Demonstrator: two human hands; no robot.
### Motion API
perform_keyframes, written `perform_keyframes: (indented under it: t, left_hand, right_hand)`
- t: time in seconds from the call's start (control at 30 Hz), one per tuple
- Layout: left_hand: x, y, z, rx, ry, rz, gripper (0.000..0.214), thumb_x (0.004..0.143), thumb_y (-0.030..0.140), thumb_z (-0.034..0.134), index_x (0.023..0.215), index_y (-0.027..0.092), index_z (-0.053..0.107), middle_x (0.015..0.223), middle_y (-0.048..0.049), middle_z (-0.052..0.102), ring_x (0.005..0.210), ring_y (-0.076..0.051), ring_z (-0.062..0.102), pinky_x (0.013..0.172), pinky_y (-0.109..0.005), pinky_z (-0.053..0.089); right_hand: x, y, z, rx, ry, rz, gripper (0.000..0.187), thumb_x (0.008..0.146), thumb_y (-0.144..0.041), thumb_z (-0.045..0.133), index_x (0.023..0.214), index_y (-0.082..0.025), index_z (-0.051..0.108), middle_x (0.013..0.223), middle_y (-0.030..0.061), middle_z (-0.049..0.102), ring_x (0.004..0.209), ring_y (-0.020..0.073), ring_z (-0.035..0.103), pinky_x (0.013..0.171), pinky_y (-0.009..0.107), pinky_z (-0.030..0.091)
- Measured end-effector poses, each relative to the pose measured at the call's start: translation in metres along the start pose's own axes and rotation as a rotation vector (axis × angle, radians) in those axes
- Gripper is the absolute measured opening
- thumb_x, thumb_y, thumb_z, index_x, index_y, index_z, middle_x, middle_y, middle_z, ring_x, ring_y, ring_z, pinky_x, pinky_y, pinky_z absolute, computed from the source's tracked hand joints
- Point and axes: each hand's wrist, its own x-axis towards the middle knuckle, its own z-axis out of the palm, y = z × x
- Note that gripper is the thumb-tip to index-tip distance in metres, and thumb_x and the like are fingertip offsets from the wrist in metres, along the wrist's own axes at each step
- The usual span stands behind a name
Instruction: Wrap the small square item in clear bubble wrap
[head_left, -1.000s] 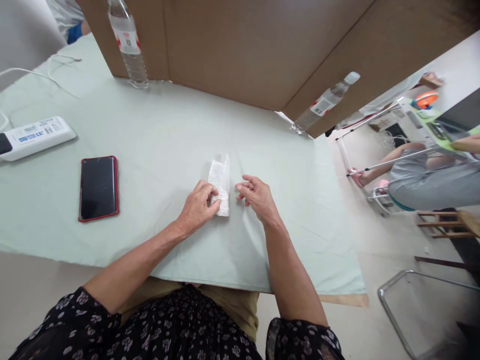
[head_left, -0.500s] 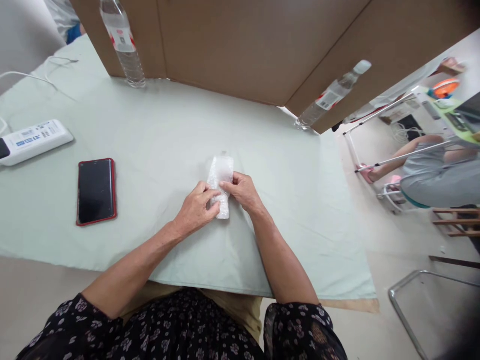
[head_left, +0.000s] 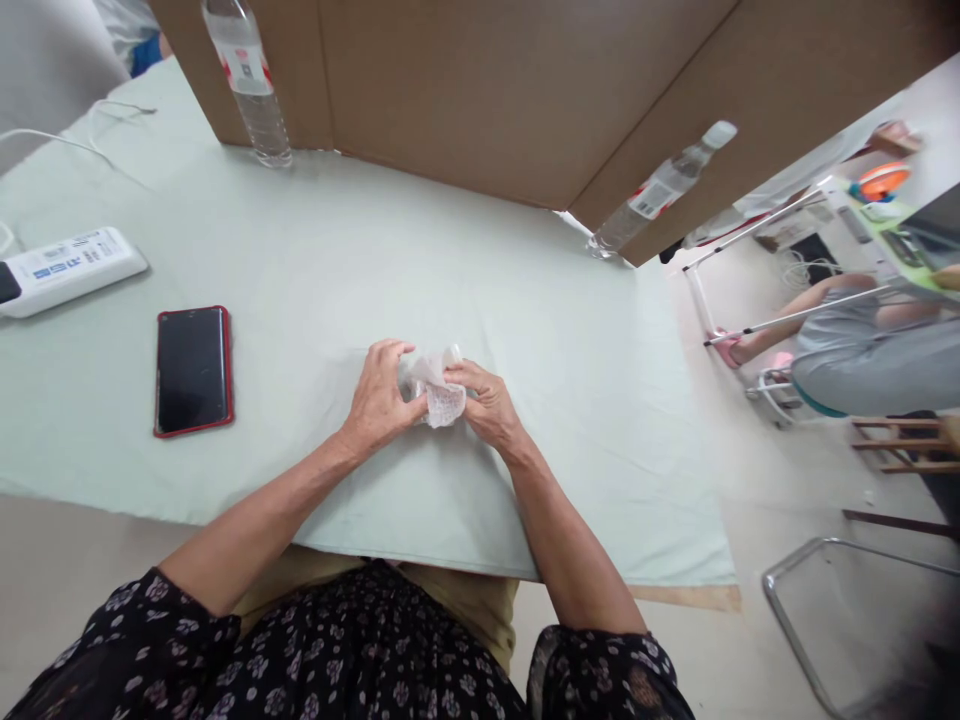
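Between my two hands, above the table's front half, is a crumpled piece of clear bubble wrap (head_left: 445,402), its lower part folded toward me. My left hand (head_left: 381,388) curves round its left side, thumb against the lower edge and forefinger arched at the top. With fingers and thumb closed, my right hand (head_left: 486,402) grips the right side. Whether anything lies inside the wrap cannot be made out. To the left, a black phone in a red case (head_left: 193,372) lies flat on the pale green cloth (head_left: 315,250).
A white power strip (head_left: 71,268) with a cable lies at the far left. Two water bottles (head_left: 262,115) (head_left: 660,190) stand against a brown cardboard panel (head_left: 480,90) at the back. On the right are a seated person's legs (head_left: 832,310) and a metal chair frame (head_left: 784,610).
The bubble wrap has gone from a flat upright strip to a crumpled, folded bundle. My left hand has opened wider round its left side; my right hand keeps hold of it.
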Motion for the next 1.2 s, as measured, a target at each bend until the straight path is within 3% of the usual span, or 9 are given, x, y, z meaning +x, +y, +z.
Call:
perform_keyframes:
  t: [0.13,0.23,0.37,0.47,0.6,0.7,0.8,1.03,1.2]
  left_hand:
    - [0.004,-0.003,-0.004,-0.098,-0.164,0.04,0.034,0.08,0.021,0.067,0.113,0.021,0.06,0.137,-0.0133,0.054,0.133,-0.027,0.052,0.105,-0.043,0.048]
    - [0.005,-0.002,-0.005,-0.14,-0.204,0.022,0.015,0.079,0.019,0.066,0.094,0.021,0.062,0.128,-0.0112,0.06,0.13,-0.026,0.056,0.101,-0.04,0.051]
    - [0.005,0.0,-0.007,-0.165,-0.224,0.023,0.012,0.078,0.022,0.067,0.089,0.02,0.063,0.124,-0.0115,0.064,0.124,-0.026,0.06,0.097,-0.039,0.054]
    - [0.006,0.0,-0.012,-0.177,-0.218,0.057,0.017,0.078,0.023,0.064,0.094,0.019,0.066,0.126,-0.013,0.066,0.122,-0.027,0.062,0.102,-0.042,0.052]
    - [0.011,0.0,-0.023,-0.229,-0.312,0.073,0.037,0.077,0.025,0.063,0.113,0.019,0.067,0.134,-0.0131,0.065,0.126,-0.028,0.061,0.108,-0.043,0.049]
    - [0.012,0.004,-0.029,-0.266,-0.454,0.01,0.051,0.075,0.029,0.067,0.125,0.019,0.064,0.125,-0.0114,0.07,0.111,-0.027,0.067,0.096,-0.04,0.054]
    - [0.011,0.009,-0.029,-0.311,-0.526,-0.075,0.051,0.076,0.029,0.067,0.126,0.019,0.063,0.109,-0.0074,0.073,0.094,-0.022,0.068,0.081,-0.034,0.056]
    - [0.009,0.014,-0.025,-0.431,-0.541,-0.168,0.041,0.076,0.029,0.07,0.116,0.018,0.065,0.102,-0.0063,0.072,0.088,-0.02,0.067,0.076,-0.031,0.055]
    - [0.009,0.012,-0.024,-0.475,-0.547,-0.17,0.052,0.074,0.028,0.071,0.124,0.019,0.061,0.117,-0.0092,0.071,0.103,-0.023,0.069,0.088,-0.036,0.056]
  right_hand:
    - [-0.014,0.0,-0.006,-0.171,-0.067,-0.116,0.027,0.089,-0.029,0.061,0.112,-0.028,0.076,0.126,0.0078,0.071,0.12,0.024,0.065,0.106,0.045,0.049]
    - [-0.026,-0.001,-0.006,-0.307,-0.113,-0.219,0.046,0.087,-0.037,0.066,0.133,-0.028,0.065,0.139,0.0103,0.064,0.131,0.0277,0.058,0.111,0.05,0.044]
    - [-0.037,0.006,0.003,-0.463,-0.069,-0.28,0.06,0.088,-0.035,0.066,0.146,-0.027,0.052,0.148,0.013,0.058,0.14,0.03,0.051,0.113,0.053,0.042]
    - [-0.037,0.012,0.011,-0.448,0.028,-0.243,0.05,0.091,-0.025,0.058,0.141,-0.027,0.057,0.144,0.0116,0.062,0.136,0.027,0.055,0.112,0.05,0.043]
    - [-0.03,0.012,0.013,-0.148,0.113,-0.062,0.04,0.089,-0.036,0.066,0.128,-0.025,0.067,0.129,0.0102,0.07,0.12,0.0264,0.065,0.103,0.044,0.05]
    - [-0.028,0.006,0.013,0.098,0.117,0.142,0.038,0.089,-0.05,0.066,0.114,-0.022,0.071,0.103,0.0048,0.075,0.092,0.022,0.069,0.086,0.036,0.055]
    - [-0.03,-0.001,0.012,0.137,0.097,0.23,0.042,0.088,-0.059,0.064,0.102,-0.02,0.072,0.088,0.0016,0.071,0.083,0.0199,0.065,0.077,0.032,0.053]
    - [-0.034,-0.006,0.004,-0.065,0.104,0.169,0.047,0.091,-0.062,0.055,0.104,-0.019,0.069,0.09,0.004,0.068,0.082,0.019,0.06,0.075,0.031,0.048]
    - [-0.039,-0.002,-0.004,-0.016,0.332,0.101,0.033,0.09,-0.051,0.061,0.104,-0.022,0.067,0.099,0.0057,0.07,0.091,0.0207,0.063,0.083,0.034,0.05]
